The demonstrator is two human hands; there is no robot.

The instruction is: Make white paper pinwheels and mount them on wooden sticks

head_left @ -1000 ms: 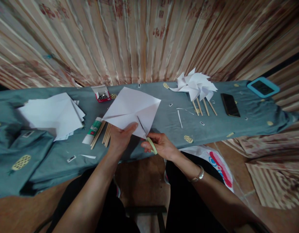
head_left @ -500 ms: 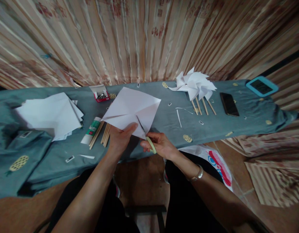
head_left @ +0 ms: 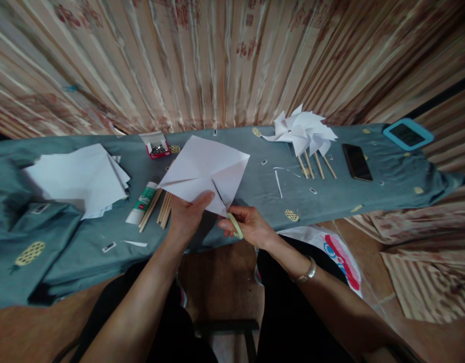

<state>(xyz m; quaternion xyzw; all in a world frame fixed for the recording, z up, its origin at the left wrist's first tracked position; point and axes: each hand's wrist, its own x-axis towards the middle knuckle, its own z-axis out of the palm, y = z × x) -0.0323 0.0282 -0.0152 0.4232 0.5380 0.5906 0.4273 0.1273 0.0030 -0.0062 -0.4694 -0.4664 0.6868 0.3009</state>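
**Scissors partway into paper square**

Curtain-backed desk (head_left: 330, 201), grey cloth. L hand (head_left: 187, 214) pinches paper square (head_left: 204, 169) just left of scissors (head_left: 226, 209); R hand (head_left: 251, 227) closed round handles, blades nearly shut in sheet. Risk: cut runs past centre, or thumb beside blades gets nicked.

glue stick (head_left: 140, 203) left, bare cloth (head_left: 262, 189) right

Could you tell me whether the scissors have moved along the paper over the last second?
Yes. The scissors have slid slightly up into the paper square, toward the curtain, judged against the glue stick.
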